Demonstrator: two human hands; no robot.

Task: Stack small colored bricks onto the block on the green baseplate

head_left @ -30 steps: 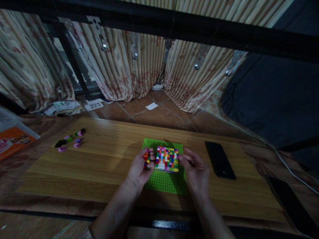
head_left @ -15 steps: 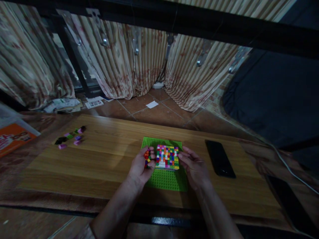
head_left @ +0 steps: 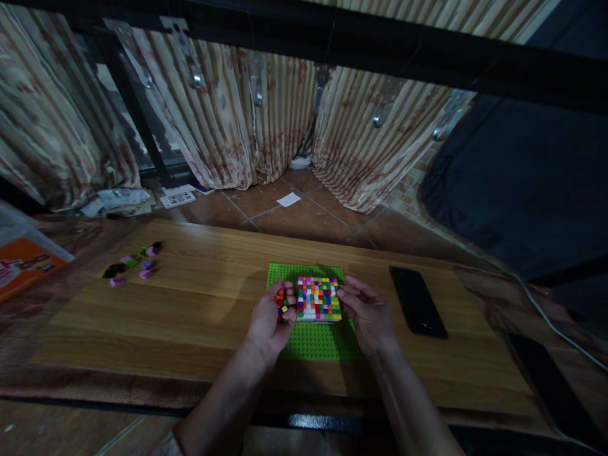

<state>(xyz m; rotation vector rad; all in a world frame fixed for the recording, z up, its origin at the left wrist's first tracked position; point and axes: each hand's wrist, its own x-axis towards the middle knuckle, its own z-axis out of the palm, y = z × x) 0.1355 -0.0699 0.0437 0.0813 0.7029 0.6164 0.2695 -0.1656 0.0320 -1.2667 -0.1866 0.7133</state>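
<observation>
A multicoloured block of small toy bricks [head_left: 319, 299] is over the green studded baseplate [head_left: 320, 345]; whether it is fixed to the plate I cannot tell. My left hand [head_left: 270, 320] is at the block's left side, its fingers curled round several loose toy bricks [head_left: 281, 297] in red, orange, yellow and other colours. On the opposite side, my right hand [head_left: 368, 310] has its thumb and fingers drawn together at the block's right edge, touching it. Its fingertips partly cover that edge.
Several loose pink, purple, green and black bricks [head_left: 147, 265] lie on the left of the wooden table [head_left: 190, 316]. A black phone [head_left: 418, 301] lies right of my right hand, and another dark flat device [head_left: 546, 380] is farther right. An orange-labelled container [head_left: 28, 263] stands far left.
The green baseplate has turned slightly under the block. Both hands stay nearly in place, with small finger shifts at the block's edges.
</observation>
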